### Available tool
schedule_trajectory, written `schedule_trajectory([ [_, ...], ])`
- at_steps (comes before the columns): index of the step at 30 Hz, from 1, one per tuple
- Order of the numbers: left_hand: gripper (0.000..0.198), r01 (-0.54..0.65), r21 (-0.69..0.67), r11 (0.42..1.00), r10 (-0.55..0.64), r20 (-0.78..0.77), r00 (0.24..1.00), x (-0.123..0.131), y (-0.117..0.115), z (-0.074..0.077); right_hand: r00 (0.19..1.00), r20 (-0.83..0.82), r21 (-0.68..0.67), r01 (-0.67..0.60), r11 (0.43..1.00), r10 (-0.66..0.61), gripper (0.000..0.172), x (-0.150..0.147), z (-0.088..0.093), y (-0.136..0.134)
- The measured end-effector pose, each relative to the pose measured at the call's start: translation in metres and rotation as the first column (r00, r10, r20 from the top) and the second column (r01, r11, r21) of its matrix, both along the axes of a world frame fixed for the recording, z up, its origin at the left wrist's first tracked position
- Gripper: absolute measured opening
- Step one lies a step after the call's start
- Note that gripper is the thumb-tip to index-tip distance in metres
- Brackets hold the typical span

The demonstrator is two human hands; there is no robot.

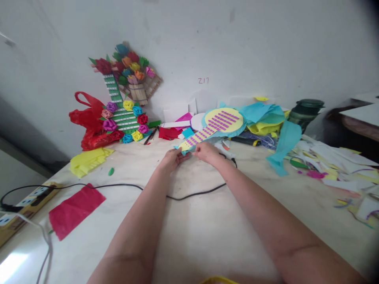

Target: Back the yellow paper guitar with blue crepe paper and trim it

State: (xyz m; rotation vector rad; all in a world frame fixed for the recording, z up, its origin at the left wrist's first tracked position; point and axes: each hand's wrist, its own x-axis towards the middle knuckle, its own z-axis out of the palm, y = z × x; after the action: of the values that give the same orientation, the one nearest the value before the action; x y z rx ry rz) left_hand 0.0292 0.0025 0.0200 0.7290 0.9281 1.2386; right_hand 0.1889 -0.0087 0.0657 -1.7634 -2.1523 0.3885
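Purple-striped, paddle-shaped yellow paper piece [217, 125] with light-blue paper backing [238, 131]: at 12 o'clock over the pale worktop [192, 228], narrow end toward 8 o'clock. Left hand [171, 159]: fingers half-curled, holding the narrow end under the thumb. Right hand [207, 152]: fingers bunched at the backing's edge; grip cannot be told. Probable step: edge work. Next move calls for steady support.

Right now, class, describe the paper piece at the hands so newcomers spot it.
On the pale table, follow the left hand and right hand. Both are at a yellow paper guitar. Unlike the green, flowered piece, it bears purple stripes.
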Motion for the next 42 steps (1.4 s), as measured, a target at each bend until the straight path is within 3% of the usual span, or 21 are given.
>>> schedule_trajectory([
  [11,0.023,0.014,0.001,1.000,-0.014,-0.022,1.000,0.000,-0.002,0.004,0.998,0.047,0.041,-0.054,0.998,0.052,0.016,0.005,-0.002,0.003],
  [21,0.023,0.037,0.016,0.999,-0.037,-0.018,0.999,-0.003,-0.002,0.003,0.959,0.025,0.058,-0.282,0.958,0.281,0.014,0.016,-0.008,0.007],
  [27,0.020,0.041,0.026,0.999,-0.040,-0.021,0.999,-0.003,-0.002,0.003,0.963,0.072,0.166,-0.267,0.949,0.259,0.015,0.007,-0.009,0.003],
  [36,0.020,0.045,0.011,0.999,-0.045,0.002,0.999,-0.003,-0.001,0.003,0.971,0.038,0.202,-0.238,0.950,0.235,0.016,0.006,-0.011,0.005],
  [42,0.020,0.051,0.024,0.998,-0.051,-0.004,0.999,-0.004,-0.002,0.003,0.939,0.046,0.167,-0.345,0.924,0.342,0.015,0.011,-0.015,0.010],
])
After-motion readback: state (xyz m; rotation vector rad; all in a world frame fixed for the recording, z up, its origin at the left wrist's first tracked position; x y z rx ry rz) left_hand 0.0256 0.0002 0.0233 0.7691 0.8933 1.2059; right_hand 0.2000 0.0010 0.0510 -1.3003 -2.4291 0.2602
